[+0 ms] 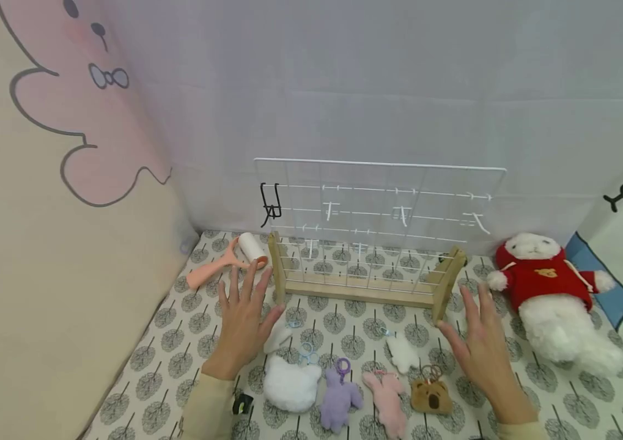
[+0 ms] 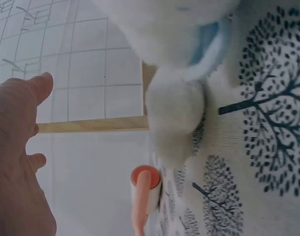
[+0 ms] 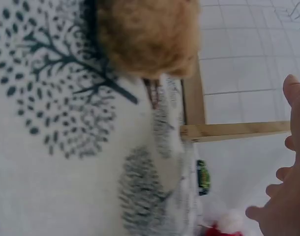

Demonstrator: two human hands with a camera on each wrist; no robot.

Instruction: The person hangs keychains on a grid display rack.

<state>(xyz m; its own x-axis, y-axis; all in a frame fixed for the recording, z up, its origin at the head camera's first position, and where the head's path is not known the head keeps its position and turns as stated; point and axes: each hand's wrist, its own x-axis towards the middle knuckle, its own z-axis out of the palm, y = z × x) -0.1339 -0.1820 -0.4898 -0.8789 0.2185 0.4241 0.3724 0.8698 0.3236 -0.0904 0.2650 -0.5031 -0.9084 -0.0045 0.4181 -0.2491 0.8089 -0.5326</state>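
Note:
My left hand (image 1: 241, 327) has its fingers spread over the cloth, left of the rack's wooden foot, holding nothing. On the other side my right hand (image 1: 480, 348), also spread and free of any object, lies between the rack and the dressed doll. A white wire grid rack (image 1: 366, 232) on a wooden base stands between them. In front lie plush keychains: a white cat head (image 1: 291, 385), a purple bear (image 1: 339, 400), a pink one (image 1: 387, 400), a brown bear head (image 1: 431, 397), a white star-like one (image 1: 401, 352) and a small white one (image 1: 277, 337) partly behind the left hand.
A pink-handled lint roller (image 1: 223, 263) lies at the back left. At right rests a white plush doll (image 1: 550, 299) in a red hoodie. White hooks and a black hook (image 1: 271, 205) hang on the grid. Printed curtains enclose the back and sides.

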